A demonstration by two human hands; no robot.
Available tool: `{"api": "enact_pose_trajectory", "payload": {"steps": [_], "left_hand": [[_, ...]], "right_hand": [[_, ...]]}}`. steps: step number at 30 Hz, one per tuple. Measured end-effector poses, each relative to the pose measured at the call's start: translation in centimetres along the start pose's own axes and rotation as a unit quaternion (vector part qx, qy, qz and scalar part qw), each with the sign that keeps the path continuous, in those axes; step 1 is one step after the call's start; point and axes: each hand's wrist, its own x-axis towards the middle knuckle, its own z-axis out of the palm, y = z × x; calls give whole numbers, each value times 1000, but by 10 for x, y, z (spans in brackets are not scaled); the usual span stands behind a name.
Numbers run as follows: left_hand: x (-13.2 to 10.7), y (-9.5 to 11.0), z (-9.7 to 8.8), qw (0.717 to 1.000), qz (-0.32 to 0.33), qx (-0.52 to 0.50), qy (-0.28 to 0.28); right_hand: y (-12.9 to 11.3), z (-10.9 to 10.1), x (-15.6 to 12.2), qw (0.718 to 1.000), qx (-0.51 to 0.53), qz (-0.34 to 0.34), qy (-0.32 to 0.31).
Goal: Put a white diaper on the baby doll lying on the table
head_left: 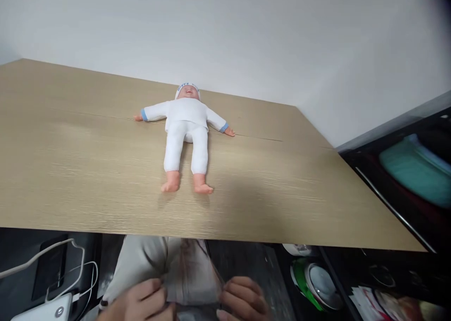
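A baby doll (pixel 186 133) in a white suit and white cap lies face up on the light wooden table (pixel 70 170), arms spread, feet toward me. Both my hands are below the table's near edge, at my lap. My left hand (pixel 141 302) and my right hand (pixel 243 302) have their fingers curled, and together they grip a clear plastic bag or wrapper (pixel 195 274) with something pale inside. Neither hand touches the doll.
A white wall rises behind the table. At the right stands a dark shelf unit (pixel 405 189) holding a teal item (pixel 416 170). Below right are a green and white round object (pixel 313 283) and papers. At the lower left are white cables (pixel 52 255) and a white charger.
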Motion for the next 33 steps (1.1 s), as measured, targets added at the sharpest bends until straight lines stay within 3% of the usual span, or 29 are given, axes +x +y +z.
{"api": "enact_pose_trajectory", "payload": {"steps": [3,6,8,12,15,17,21,23,25,28,33], "left_hand": [[-27,-32,49,992,-120,-34,-8],[-13,-62,73,969,-240,-47,37],[5,-74,80,964,-256,-66,18],[39,-80,89,949,-292,-114,-26],[43,-64,90,936,-297,-184,-32],[27,-40,85,928,-289,-233,-23],[-42,39,58,926,-257,-278,7],[-76,75,41,942,-215,-256,21],[-97,98,28,959,-167,-225,33],[-101,105,20,968,-135,-191,87],[-69,89,24,956,-165,-210,122]], "right_hand": [[46,18,-21,996,-1,49,71],[68,40,4,973,12,170,155],[72,54,26,966,58,222,122],[67,77,52,964,134,216,75],[44,82,50,960,172,208,73],[14,77,34,959,180,205,75],[-68,52,-33,977,146,135,73],[-105,42,-66,986,127,95,60],[-132,37,-84,989,111,66,66],[-156,37,-80,991,101,35,78],[-166,46,-36,993,94,-1,68]]}}
